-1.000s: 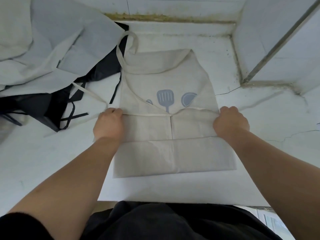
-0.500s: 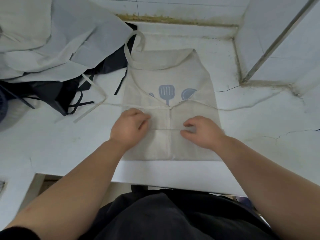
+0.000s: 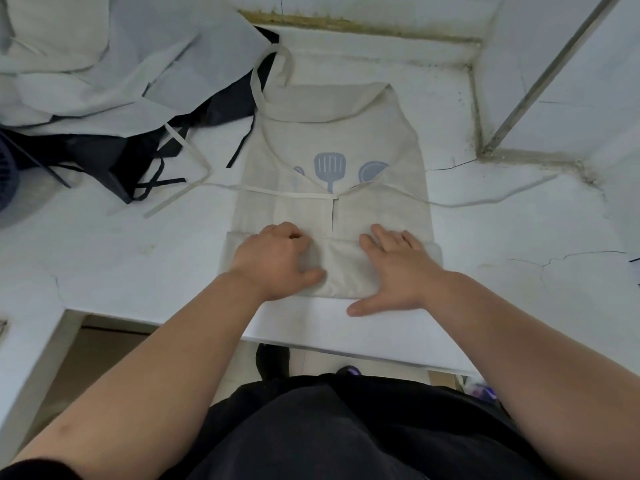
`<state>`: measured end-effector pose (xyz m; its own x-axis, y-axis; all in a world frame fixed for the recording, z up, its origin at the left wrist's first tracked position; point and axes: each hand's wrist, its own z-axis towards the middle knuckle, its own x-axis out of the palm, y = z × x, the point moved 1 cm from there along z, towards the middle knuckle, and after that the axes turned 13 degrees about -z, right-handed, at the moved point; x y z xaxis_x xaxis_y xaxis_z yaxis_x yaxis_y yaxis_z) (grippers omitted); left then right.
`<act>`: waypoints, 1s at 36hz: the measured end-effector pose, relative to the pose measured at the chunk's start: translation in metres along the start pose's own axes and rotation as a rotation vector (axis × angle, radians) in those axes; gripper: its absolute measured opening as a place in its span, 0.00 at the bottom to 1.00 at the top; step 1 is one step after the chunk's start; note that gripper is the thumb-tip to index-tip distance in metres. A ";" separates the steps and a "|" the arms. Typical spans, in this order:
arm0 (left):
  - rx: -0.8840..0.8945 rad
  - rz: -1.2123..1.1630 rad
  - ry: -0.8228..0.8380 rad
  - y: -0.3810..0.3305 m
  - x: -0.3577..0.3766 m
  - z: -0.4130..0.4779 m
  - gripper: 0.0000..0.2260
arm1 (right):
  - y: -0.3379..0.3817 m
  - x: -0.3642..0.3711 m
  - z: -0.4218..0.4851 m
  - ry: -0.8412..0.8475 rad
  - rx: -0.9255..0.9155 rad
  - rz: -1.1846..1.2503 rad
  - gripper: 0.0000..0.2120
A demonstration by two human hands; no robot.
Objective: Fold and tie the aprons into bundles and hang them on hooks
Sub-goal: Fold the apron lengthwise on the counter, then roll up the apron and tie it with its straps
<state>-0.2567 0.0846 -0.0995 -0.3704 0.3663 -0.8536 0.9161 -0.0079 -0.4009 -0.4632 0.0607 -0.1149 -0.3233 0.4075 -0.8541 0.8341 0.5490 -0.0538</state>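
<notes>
Plausibly, the rolled near edge of the beige apron (image 3: pixel 346 133), which lies on the white table (image 3: pixel 519 289) stretching toward 12 o'clock, could skew or spring open, since the left hand (image 3: pixel 277 261) curls round it while the right hand (image 3: pixel 394 271) only presses it with flat, spread fingers.

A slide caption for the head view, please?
Left hand grips and right hand presses the folded beige apron on the counter.

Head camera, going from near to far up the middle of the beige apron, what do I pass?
Rolled bottom fold → waist tie → blue spatula print → neck loop.
</notes>
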 end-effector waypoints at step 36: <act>-0.442 -0.681 0.139 0.060 -0.079 0.054 0.09 | -0.066 -0.069 0.033 0.170 0.277 0.228 0.13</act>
<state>-0.1802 0.0053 -0.0739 -0.8712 0.2705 -0.4098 0.4840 0.6139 -0.6237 -0.4810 -0.0276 -0.0700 -0.1656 0.6244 -0.7634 0.9746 0.2220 -0.0298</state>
